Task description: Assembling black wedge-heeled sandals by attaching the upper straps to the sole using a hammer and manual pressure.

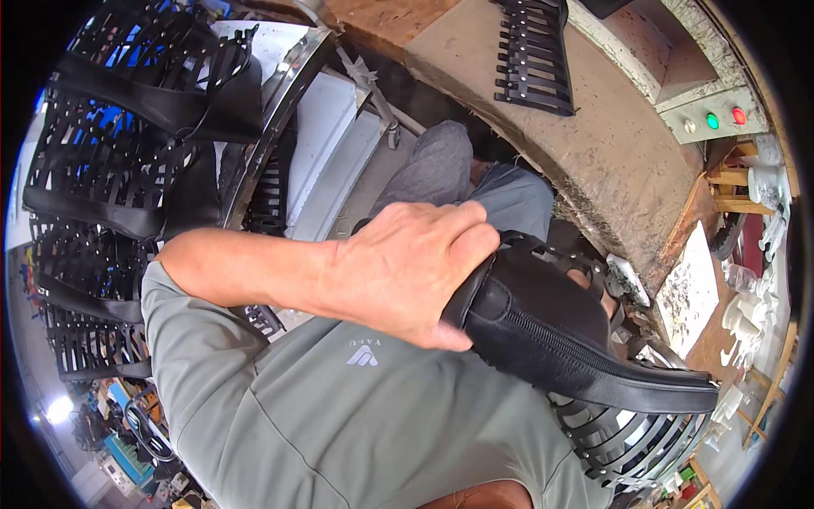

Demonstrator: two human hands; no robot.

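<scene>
A black leather boot upper (543, 318) with a zip along its side and rows of cut-out straps is held in front of my grey-green shirt. My left hand (415, 271) reaches across from the left and is closed over the upper's end, with the thumb below and the fingers over the top. At the strapped part, fingers of my right hand (609, 307) show between the straps, closed against the upper; the rest of that hand is hidden behind the leather. The strapped section (636, 441) hangs below the zip.
Several similar black strapped uppers (127, 204) hang over a rack at the left. Another strapped piece (536, 64) lies on the brown worktable (585, 161). A machine panel with green and red buttons (712, 121) stands at the far right, near a white sheet (691, 293).
</scene>
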